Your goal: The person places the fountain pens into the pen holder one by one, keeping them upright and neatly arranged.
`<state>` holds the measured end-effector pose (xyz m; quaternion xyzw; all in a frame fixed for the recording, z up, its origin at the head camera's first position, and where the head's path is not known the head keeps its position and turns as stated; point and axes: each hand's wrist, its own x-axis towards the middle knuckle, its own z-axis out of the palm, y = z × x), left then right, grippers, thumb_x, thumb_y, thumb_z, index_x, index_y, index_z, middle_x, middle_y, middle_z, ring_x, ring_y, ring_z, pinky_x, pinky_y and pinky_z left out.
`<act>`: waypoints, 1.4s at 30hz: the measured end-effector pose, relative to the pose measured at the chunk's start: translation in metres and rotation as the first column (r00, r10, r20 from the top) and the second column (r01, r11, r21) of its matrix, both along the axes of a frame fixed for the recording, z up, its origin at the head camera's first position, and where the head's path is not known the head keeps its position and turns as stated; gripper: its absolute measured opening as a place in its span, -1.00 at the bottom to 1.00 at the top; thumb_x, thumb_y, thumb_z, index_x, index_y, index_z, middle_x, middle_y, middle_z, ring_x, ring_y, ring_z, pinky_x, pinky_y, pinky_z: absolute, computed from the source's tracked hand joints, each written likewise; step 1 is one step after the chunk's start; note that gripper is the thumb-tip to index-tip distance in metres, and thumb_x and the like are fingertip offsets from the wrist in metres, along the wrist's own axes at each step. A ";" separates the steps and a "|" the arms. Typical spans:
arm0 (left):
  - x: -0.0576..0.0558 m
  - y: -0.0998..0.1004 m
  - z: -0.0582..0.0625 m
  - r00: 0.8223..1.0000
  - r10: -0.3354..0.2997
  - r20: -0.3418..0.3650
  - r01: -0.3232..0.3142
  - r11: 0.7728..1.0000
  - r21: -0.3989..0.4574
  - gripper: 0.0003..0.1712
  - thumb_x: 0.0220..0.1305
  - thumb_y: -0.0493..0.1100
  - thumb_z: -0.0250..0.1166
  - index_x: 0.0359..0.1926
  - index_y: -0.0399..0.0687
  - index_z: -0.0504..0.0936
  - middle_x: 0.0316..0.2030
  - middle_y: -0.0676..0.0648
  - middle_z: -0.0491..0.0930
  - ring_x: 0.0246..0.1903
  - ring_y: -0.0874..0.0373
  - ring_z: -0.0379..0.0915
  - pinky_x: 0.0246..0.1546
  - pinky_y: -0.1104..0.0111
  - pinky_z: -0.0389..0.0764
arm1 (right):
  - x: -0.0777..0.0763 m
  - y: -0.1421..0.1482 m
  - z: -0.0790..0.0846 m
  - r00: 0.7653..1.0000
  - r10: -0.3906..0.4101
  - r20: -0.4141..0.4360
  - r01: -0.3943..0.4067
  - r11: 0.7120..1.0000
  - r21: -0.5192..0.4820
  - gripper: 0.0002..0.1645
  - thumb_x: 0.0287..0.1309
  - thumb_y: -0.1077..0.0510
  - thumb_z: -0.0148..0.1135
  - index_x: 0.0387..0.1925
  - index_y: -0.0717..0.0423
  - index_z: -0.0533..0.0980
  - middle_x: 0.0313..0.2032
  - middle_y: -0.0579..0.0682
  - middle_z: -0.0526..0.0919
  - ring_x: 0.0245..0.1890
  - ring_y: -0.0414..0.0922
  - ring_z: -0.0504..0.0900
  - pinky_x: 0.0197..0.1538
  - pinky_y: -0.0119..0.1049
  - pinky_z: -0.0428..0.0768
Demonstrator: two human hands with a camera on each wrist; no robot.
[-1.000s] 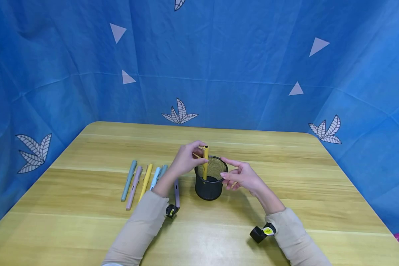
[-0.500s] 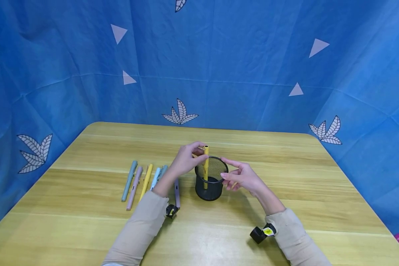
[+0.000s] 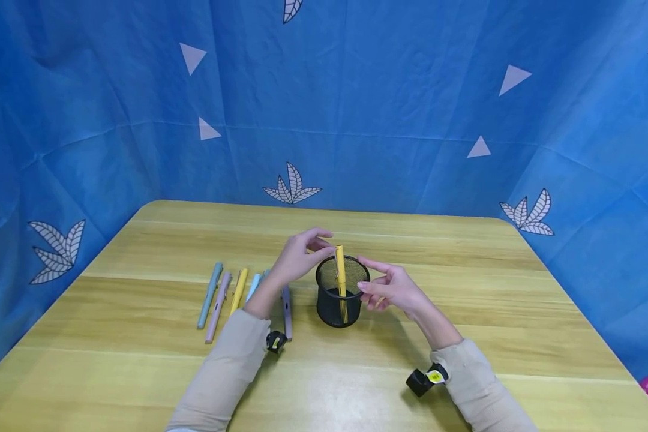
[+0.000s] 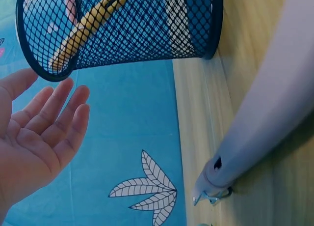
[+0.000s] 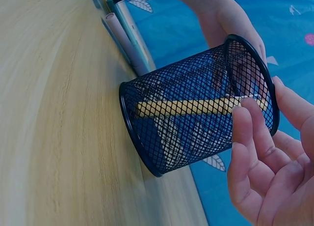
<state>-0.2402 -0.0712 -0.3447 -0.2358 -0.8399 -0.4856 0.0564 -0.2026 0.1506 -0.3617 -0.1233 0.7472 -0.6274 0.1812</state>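
Observation:
A yellow pen (image 3: 341,270) leans inside a black mesh pen holder (image 3: 330,309), its top sticking out above the rim. The left hand (image 3: 298,257) is at the holder's left rim, thumb tip beside the pen's top; in the left wrist view its fingers are spread and loose below the rim, with nothing between them. On the other side the right hand (image 3: 389,289) holds the holder by the rim, with index finger and thumb spanning its right edge. In the right wrist view, curled fingers (image 5: 248,142) lie along the mesh, and the pen (image 5: 186,107) shows through it.
Left of the holder lies a row of pens: a teal pen (image 3: 209,295), a lilac pen (image 3: 218,307), a yellow pen (image 3: 239,290), a light blue pen (image 3: 253,284) and a purple pen (image 3: 287,312). The left forearm partly covers the row. A blue curtain (image 3: 389,120) hangs behind the wooden table (image 3: 464,258).
The yellow pen has gone down into the holder and now leans there. The left hand has let go of it and drawn slightly left, fingers loosened. The right hand has stayed at the rim.

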 end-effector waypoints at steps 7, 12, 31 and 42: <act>-0.001 -0.009 -0.001 1.000 -0.007 0.021 0.007 1.000 0.011 -0.66 0.21 -0.15 0.18 -0.01 -0.17 0.49 -0.29 -0.05 0.59 -0.32 0.16 0.48 -0.35 0.33 0.50 | 0.000 -0.001 0.000 1.000 0.008 0.003 -0.008 1.000 0.002 -0.20 0.05 0.17 0.24 0.30 0.10 0.12 -0.48 0.28 0.60 -0.65 -0.13 0.57 -0.55 -0.26 0.57; -0.002 -0.014 0.001 1.000 -0.017 0.026 0.017 1.000 0.011 -0.67 0.21 -0.17 0.18 -0.01 -0.19 0.49 -0.28 -0.07 0.59 -0.30 0.14 0.48 -0.32 0.34 0.51 | 0.000 -0.001 0.000 1.000 0.006 0.011 -0.006 1.000 -0.003 -0.22 0.08 0.21 0.21 0.31 0.10 0.11 -0.46 0.30 0.60 -0.65 -0.13 0.57 -0.54 -0.25 0.57; -0.004 -0.036 0.001 0.999 -0.004 0.042 0.005 1.000 -0.011 -0.68 0.21 -0.17 0.18 -0.03 -0.20 0.50 -0.27 -0.08 0.59 -0.28 0.11 0.48 -0.29 0.29 0.52 | 0.001 0.000 -0.001 1.000 -0.002 0.008 0.002 1.000 0.003 -0.19 0.05 0.17 0.24 0.31 0.08 0.11 -0.49 0.25 0.61 -0.65 -0.14 0.57 -0.55 -0.30 0.56; -0.006 -0.047 0.003 0.999 0.016 0.037 -0.016 1.000 -0.015 -0.69 0.22 -0.18 0.16 -0.04 -0.24 0.50 -0.29 -0.19 0.58 -0.31 0.07 0.47 -0.31 0.27 0.51 | 0.001 0.002 -0.002 1.000 0.009 0.002 -0.009 1.000 -0.003 -0.19 0.06 0.14 0.24 0.31 0.08 0.11 -0.49 0.26 0.60 -0.65 -0.15 0.56 -0.56 -0.32 0.55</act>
